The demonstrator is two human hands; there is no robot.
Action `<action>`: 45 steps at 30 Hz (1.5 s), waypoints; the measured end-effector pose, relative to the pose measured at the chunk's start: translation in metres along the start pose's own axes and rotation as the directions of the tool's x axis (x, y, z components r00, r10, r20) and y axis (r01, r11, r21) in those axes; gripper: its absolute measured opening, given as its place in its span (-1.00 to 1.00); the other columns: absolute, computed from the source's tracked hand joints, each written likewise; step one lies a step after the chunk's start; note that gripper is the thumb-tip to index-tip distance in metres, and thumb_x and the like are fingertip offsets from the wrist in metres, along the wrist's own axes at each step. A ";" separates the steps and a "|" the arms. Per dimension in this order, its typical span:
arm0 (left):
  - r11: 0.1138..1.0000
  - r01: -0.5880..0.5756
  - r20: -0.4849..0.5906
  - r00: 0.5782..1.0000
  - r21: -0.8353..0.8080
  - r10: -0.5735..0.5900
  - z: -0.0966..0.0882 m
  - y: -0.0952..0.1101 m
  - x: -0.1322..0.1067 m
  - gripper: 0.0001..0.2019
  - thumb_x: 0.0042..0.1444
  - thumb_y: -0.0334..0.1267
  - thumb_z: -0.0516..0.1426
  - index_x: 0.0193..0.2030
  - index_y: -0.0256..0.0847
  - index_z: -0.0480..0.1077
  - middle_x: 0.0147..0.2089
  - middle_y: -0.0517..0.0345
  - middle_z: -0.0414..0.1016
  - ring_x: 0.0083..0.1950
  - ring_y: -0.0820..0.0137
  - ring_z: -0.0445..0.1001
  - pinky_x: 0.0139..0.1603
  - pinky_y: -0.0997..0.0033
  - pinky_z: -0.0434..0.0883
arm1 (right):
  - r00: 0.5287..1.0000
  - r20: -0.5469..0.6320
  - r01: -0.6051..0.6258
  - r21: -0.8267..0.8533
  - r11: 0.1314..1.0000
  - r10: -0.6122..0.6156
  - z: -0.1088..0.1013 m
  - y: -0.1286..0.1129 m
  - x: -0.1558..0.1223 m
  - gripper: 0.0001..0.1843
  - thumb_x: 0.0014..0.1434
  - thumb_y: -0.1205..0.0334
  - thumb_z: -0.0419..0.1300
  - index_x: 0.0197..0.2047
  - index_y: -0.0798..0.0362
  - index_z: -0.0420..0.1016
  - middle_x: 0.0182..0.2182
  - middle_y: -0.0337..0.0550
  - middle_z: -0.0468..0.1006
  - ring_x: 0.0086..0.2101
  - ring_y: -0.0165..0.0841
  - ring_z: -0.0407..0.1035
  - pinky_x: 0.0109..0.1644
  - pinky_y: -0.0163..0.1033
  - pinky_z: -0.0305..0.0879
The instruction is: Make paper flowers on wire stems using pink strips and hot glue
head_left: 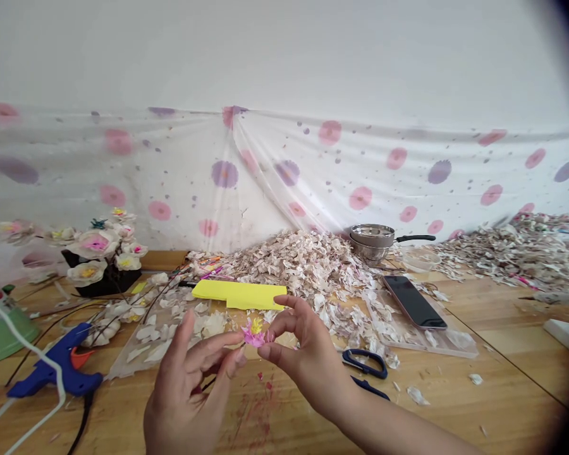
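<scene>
A tiny pink and yellow flower centre (255,332) is pinched between both my hands just above the wooden table (459,404). My left hand (189,385) comes up from below, its fingertips closed on the left side of the flower centre. My right hand (296,354) pinches it from the right with thumb and forefinger, the other fingers curled above. A thin dark stem seems to run down under my left fingers. A folded yellow paper (239,294) lies just behind the hands.
A blue glue gun (59,370) with white cord lies at the left, by a green bowl (0,335) and a bunch of finished flowers (97,249). Heaps of pale petals (303,262), a steel pan (374,240), a phone (414,302) and dark scissors (366,365) are also here.
</scene>
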State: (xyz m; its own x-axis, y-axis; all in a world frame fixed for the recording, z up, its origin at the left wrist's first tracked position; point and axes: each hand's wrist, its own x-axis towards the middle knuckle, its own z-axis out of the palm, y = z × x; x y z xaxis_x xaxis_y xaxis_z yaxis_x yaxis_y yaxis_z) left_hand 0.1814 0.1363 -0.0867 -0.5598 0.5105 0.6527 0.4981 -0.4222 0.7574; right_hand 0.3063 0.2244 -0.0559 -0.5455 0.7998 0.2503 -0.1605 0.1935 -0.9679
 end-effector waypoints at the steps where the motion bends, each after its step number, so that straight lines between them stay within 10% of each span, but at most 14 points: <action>1: 0.999 0.041 -0.011 0.999 -0.028 -0.041 0.000 0.002 0.001 -0.26 0.08 -0.30 0.23 0.35 0.00 -0.03 -0.24 0.11 0.61 -0.30 0.33 0.59 -0.33 0.42 0.59 | 1.000 0.002 -0.014 0.033 0.999 0.014 0.001 0.001 0.000 -0.40 -0.09 0.30 0.32 0.01 0.01 0.18 -0.47 -0.36 0.45 -0.28 -0.26 0.39 0.03 -0.02 0.13; 20: 0.869 0.401 0.033 0.912 -0.289 -0.410 0.004 0.015 0.009 -0.12 -0.10 -0.25 0.34 0.33 0.03 0.01 -0.35 0.13 0.58 -0.54 0.38 0.49 -0.53 0.46 0.50 | 0.995 -0.039 0.088 -0.019 0.996 -0.089 0.003 0.008 -0.001 -0.51 -0.06 0.28 0.31 -0.06 -0.01 0.25 -0.45 -0.29 0.47 -0.20 -0.22 0.40 0.03 -0.02 0.16; 36: 0.375 0.811 0.314 0.536 -0.449 -0.783 0.009 0.021 0.012 0.01 -0.39 -0.32 0.46 0.26 -0.01 0.14 -0.50 0.31 0.44 -0.66 0.61 0.29 -0.65 0.71 0.23 | 0.999 -0.046 0.022 0.129 0.991 -0.017 0.005 0.001 -0.003 -0.39 -0.09 0.17 0.34 0.01 0.01 0.20 -0.44 -0.32 0.42 -0.26 -0.25 0.38 0.03 -0.02 0.15; 45: 0.456 0.829 0.396 0.556 -0.323 -0.731 0.009 0.016 0.016 0.12 -0.35 -0.12 0.46 0.34 -0.12 -0.04 -0.60 0.30 0.39 -0.67 0.55 0.26 -0.70 0.67 0.12 | 0.999 -0.039 0.029 0.213 0.977 -0.021 0.001 -0.006 -0.002 -0.33 -0.13 0.17 0.37 0.01 0.03 0.18 -0.45 -0.31 0.42 -0.30 -0.27 0.36 0.00 -0.03 0.17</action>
State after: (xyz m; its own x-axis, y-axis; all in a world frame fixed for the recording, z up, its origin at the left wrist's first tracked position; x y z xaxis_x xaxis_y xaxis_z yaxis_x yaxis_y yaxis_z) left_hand 0.1863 0.1447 -0.0644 -0.4129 0.8891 -0.1976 -0.4514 -0.0114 0.8922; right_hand 0.3077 0.2213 -0.0508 -0.5098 0.8169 0.2697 -0.3474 0.0912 -0.9333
